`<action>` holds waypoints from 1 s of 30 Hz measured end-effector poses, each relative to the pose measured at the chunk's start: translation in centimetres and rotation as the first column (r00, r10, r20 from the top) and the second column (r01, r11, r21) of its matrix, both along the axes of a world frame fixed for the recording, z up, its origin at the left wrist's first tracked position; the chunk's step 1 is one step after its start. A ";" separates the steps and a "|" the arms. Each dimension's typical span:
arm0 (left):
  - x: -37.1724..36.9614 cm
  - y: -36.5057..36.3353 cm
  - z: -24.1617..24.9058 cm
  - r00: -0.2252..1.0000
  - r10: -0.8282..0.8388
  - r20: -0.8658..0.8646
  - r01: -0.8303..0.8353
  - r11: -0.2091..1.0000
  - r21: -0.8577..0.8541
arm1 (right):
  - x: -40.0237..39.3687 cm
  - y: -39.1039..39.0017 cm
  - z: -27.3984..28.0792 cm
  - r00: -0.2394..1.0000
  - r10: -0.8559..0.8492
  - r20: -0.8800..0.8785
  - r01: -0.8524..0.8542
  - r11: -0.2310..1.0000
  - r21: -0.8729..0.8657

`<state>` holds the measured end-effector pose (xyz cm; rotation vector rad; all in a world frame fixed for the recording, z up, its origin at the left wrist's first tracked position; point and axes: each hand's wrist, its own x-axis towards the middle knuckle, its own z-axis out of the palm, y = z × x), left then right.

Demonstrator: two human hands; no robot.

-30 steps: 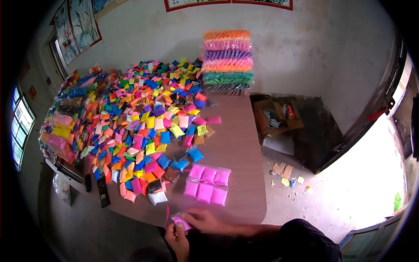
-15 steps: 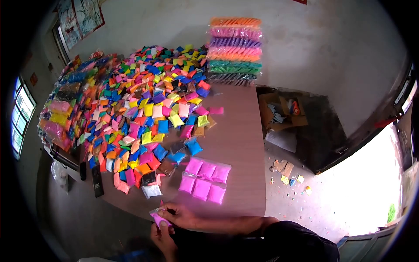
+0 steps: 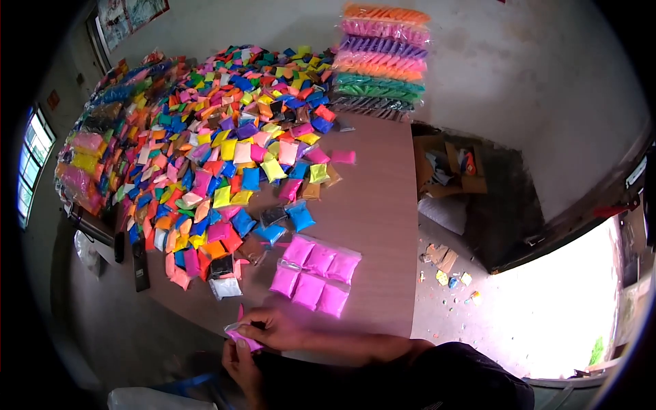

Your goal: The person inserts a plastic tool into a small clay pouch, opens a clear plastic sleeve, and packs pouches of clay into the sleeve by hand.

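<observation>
"How many plump pink packets in clear plastic (image 3: 309,291) lie in front of you?"
"Six, in two rows of three, and you hold one more pink packet (image 3: 244,338)."
"And the small multicoloured plastic packets (image 3: 272,170) heaped beside them?"
"Too many for you to count. You also have one open brown cardboard box (image 3: 471,185)."

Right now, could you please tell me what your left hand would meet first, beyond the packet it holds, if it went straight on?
Beyond the pink packet, the left hand would probably meet the table edge first, though depth is unclear.
</observation>
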<state>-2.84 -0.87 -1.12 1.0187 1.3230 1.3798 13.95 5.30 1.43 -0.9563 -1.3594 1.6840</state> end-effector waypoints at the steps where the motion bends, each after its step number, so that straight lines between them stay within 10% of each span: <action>1: 0.0 0.1 0.0 1.000 0.013 0.002 -0.013 1.000 0.009 | 0.1 0.0 0.0 1.000 -0.023 -0.006 0.023 0.995 0.096; 14: 1.2 0.2 1.2 0.997 0.072 -0.031 -0.071 0.997 0.033 | -3.5 -0.3 -6.1 0.964 -0.130 -0.230 0.184 0.956 0.227; 19: 0.9 0.7 1.1 0.984 0.104 -0.142 -0.096 0.993 0.063 | -1.7 -0.9 -2.2 0.981 -0.182 -0.069 0.195 0.942 0.274; 30: 0.3 -0.2 0.7 0.973 0.152 -0.175 -0.153 0.988 0.010 | -3.9 -1.1 -5.6 0.946 -0.164 -0.280 0.182 0.983 0.039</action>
